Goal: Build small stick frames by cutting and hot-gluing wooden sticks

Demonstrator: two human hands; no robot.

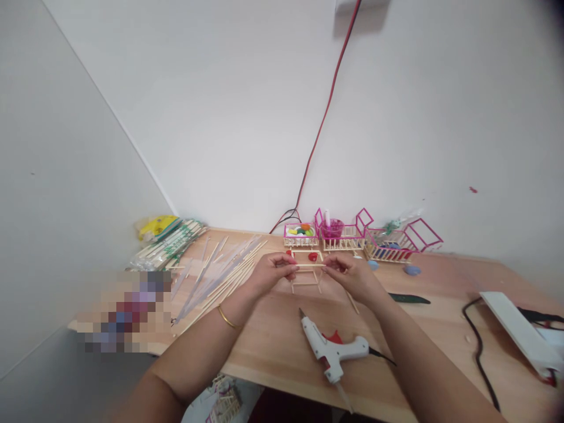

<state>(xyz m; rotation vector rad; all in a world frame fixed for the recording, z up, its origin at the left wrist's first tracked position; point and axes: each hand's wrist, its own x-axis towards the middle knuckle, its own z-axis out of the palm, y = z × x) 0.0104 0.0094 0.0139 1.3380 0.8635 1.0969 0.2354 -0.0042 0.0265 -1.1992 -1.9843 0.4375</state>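
Note:
My left hand (274, 272) and my right hand (352, 277) pinch the two ends of a short pale wooden stick (310, 265). The stick lies level between my fingertips. Just around and below it is a small frame of glued wooden sticks (307, 285); whether the stick touches that frame I cannot tell. Red round pieces (312, 257) sit behind the stick. A white hot glue gun (337, 348) with a red trigger lies on its side on the table, nearer to me, its nozzle pointing away toward my hands.
Loose wooden and clear sticks (220, 276) spread on the wooden table (264, 352) at left, beside bagged skewers (171, 244). Pink-trimmed stick baskets (343, 242) line the wall. A dark green blade-shaped piece (409, 298), blue discs (413, 270) and a white power strip (515, 329) are at right.

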